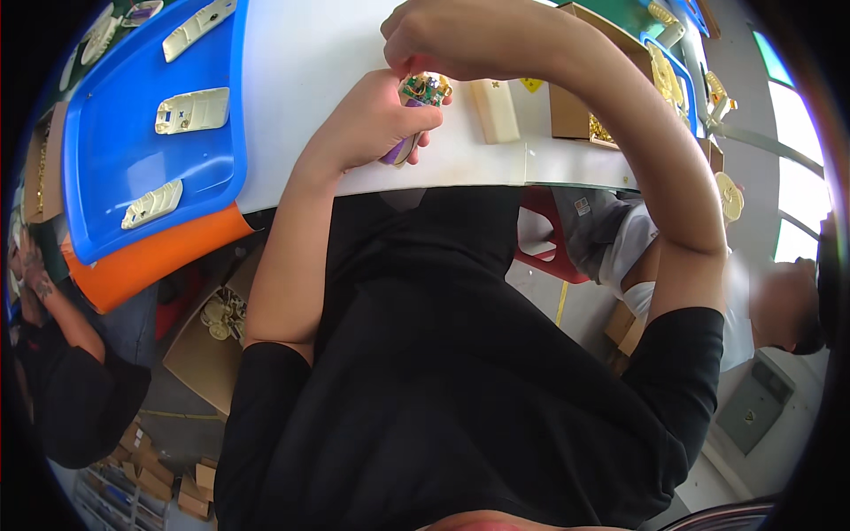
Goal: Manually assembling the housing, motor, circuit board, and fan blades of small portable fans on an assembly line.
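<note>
Left fingers: I've got 'em curled snug round the unit over the desk. Right fingers are bunched at its top; can't tell if they're gripping anything. Yellow label beside the box, print too small.

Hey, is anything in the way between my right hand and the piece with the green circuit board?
Nothing visible is. Your right hand is at the far end of the circuit-board piece, which your left hand grips. The cream plastic part lies off to the right.
</note>
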Available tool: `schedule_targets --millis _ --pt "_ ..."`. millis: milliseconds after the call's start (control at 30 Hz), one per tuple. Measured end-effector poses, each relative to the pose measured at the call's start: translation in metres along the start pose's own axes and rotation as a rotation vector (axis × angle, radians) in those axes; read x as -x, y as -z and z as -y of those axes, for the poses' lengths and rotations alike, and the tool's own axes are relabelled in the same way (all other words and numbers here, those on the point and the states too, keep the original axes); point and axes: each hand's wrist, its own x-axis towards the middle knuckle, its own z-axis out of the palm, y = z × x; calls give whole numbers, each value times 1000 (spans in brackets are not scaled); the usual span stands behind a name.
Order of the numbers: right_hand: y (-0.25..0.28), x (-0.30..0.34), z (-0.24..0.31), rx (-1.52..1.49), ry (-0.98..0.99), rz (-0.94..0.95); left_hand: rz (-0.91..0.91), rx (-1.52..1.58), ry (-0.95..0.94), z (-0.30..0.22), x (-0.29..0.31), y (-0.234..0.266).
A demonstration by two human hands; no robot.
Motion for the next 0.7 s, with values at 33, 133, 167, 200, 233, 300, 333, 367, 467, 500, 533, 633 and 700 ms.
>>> schedule_targets --millis 33,133,167,200,233,300,333,367,467,500,533,633,700 --pt "1 1 -2 -29 -26 9 -4 -6 0 -1 0 1" --pt "3 -3 -5 -11 -9 47 -22 -16 -16 -5 0 -1" --pt "5 -4 -5 41 31 75 -30 -22 -27 -6 0 -2" --pt "6 -7 -4 92 71 101 -29 -20 -21 -5 0 -1" --pt "8 -9 -2 86 72 101 -35 -19 -35 -4 1 -1" --pt "17 -14 3 104 2 189 -35 -16 -70 -3 0 -1" --pt "21 -16 6 114 -33 234 -29 -13 -69 -3 -1 -1" --pt "25 -21 9 124 -59 278 -30 2 -83 -1 -1 0" --pt "31 -31 17 159 -137 415 -36 39 -112 1 -1 1" --pt "31 -33 20 159 -132 419 -28 46 -114 2 0 2" --pt "31 -34 22 158 -160 422 -17 54 -120 1 0 2" --pt "29 -39 22 159 -216 435 -11 69 -122 0 1 3" --pt "11 -35 5 -36 -233 367 -19 66 -109 -1 2 3"
